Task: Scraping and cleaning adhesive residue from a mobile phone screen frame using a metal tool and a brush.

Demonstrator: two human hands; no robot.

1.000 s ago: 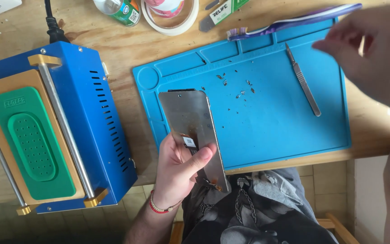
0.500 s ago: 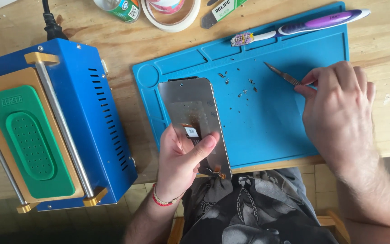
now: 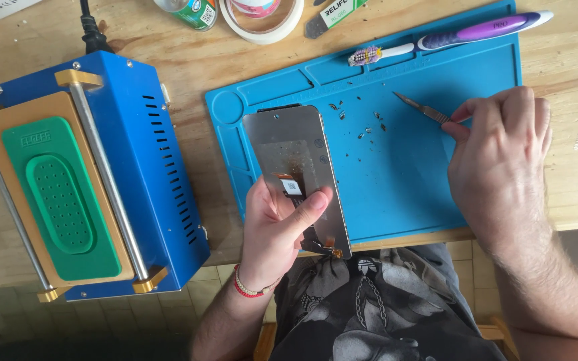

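Since half a second ago, the right hand has closed on the tweezers, their tip now raised over the blue mat near some dark scraps. From the head camera, the left hand grips a phone screen panel back side up, thumb across its lower half, above the mat's left edge. A toothbrush lies along the mat's top, and a blue machine stands on the wooden surface well to the left.
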